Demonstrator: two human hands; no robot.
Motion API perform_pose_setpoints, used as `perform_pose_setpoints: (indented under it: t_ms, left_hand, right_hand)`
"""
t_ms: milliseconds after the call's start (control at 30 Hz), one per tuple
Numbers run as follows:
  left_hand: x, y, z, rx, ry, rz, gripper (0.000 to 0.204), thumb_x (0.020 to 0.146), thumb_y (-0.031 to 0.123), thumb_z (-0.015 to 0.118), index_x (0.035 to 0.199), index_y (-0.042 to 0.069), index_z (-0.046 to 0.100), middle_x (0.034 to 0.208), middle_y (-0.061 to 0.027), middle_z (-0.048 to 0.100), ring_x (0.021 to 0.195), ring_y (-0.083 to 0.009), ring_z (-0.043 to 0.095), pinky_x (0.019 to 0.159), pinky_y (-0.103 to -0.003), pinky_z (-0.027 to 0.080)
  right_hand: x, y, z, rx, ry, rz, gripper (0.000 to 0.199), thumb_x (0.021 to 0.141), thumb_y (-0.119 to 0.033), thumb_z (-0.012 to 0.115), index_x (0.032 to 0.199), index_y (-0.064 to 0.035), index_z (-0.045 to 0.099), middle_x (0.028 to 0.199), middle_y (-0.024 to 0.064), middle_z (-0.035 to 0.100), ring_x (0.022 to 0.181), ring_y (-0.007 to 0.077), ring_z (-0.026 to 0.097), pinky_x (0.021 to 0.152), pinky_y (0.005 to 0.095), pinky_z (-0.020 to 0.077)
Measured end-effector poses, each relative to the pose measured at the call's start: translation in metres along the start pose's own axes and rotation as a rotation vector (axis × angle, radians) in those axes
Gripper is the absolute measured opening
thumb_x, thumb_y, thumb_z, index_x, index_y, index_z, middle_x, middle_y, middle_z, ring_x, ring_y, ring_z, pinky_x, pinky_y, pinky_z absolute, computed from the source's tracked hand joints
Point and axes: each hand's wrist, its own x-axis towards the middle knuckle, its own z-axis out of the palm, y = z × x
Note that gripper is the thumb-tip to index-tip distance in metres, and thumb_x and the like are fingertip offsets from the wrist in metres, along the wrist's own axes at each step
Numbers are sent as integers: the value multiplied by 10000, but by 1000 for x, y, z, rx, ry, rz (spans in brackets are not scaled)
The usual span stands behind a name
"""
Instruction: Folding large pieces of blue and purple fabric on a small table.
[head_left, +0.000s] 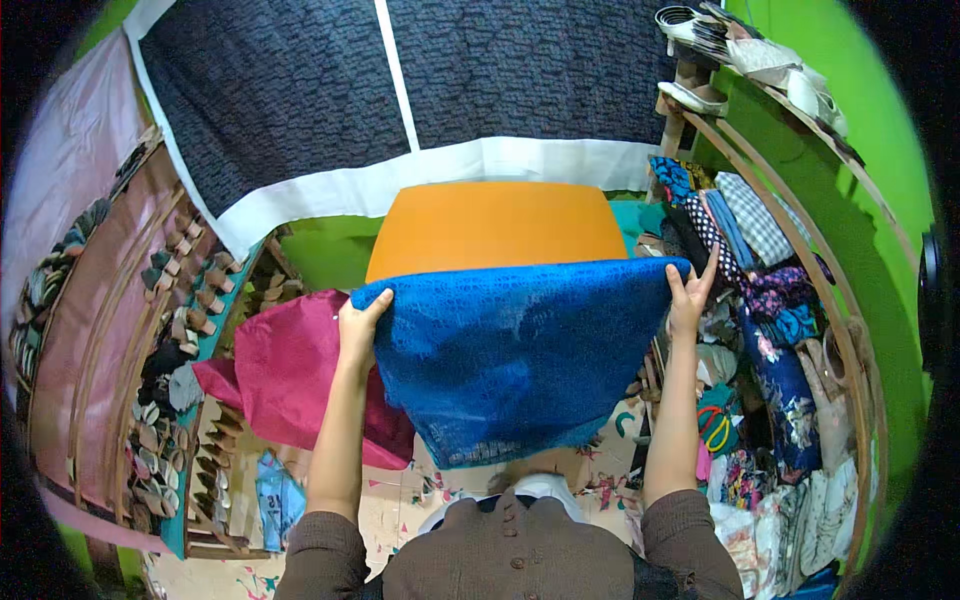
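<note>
A blue lace cloth [510,355] hangs spread out in front of me, held up by its top edge. My left hand [358,325] grips its upper left corner. My right hand [690,290] grips its upper right corner, one finger pointing up. The cloth's lower edge droops toward my body. Behind the cloth lies an orange fabric-covered surface [495,225]. A magenta cloth [290,375] lies in a heap just left of my left arm.
Wooden racks with rows of sandals [185,330] stand at the left. Folded patterned fabrics [760,300] fill a shelf at the right, with shoes [760,55] on top. A dark patterned sheet with white borders [400,90] hangs behind. Scissors [715,425] lie by my right arm.
</note>
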Motion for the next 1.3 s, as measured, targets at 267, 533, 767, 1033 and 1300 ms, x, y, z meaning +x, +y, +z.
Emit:
perform_pose_setpoints:
  t_ms: [267, 533, 767, 1033, 1300]
  left_hand:
    - [164, -23, 55, -41, 65, 17, 263, 787, 132, 651, 993, -20, 591, 908, -67, 630, 762, -139, 589, 717, -275, 465]
    - [348, -54, 113, 41, 148, 21, 252, 763, 182, 671, 917, -10, 617, 832, -58, 634, 706, -132, 584, 660, -263, 466]
    - [486, -98, 142, 82, 167, -144, 210, 783, 91, 632, 955, -23, 592, 847, -62, 627, 734, -135, 582, 679, -276, 465]
    - [583, -213, 126, 428, 198, -294, 333, 725, 206, 697, 930, -42, 607, 885, -97, 638, 754, -167, 600, 688, -292, 472]
    - [545, -243, 146, 1416, 229, -140, 571, 759, 379, 629, 1175, 23, 468, 1170, -190, 509, 1062, -323, 491, 904, -421, 375]
  right_hand:
    - [121, 120, 46, -220, 100, -70, 779, 813, -65, 603, 1415, -114, 111, 1462, 80, 115, 1296, 226, 235, 1065, 391, 196]
    - [255, 272, 96, -296, 122, -96, 749, 815, -56, 592, 1411, -107, 142, 1460, 102, 136, 1327, 230, 170, 1077, 415, 145]
    - [339, 390, 140, -361, 69, 77, 709, 819, -23, 558, 1406, -90, 166, 1452, 107, 168, 1316, 223, 196, 1076, 366, 130]
    - [368, 542, 135, -683, -130, 130, 319, 846, -135, 564, 1099, -4, 421, 1070, 155, 480, 1055, 254, 440, 956, 336, 303]
    - [327, 552, 141, -1530, -422, 397, 349, 865, -293, 497, 1095, -32, 479, 1111, 233, 511, 1059, 413, 449, 920, 501, 325]
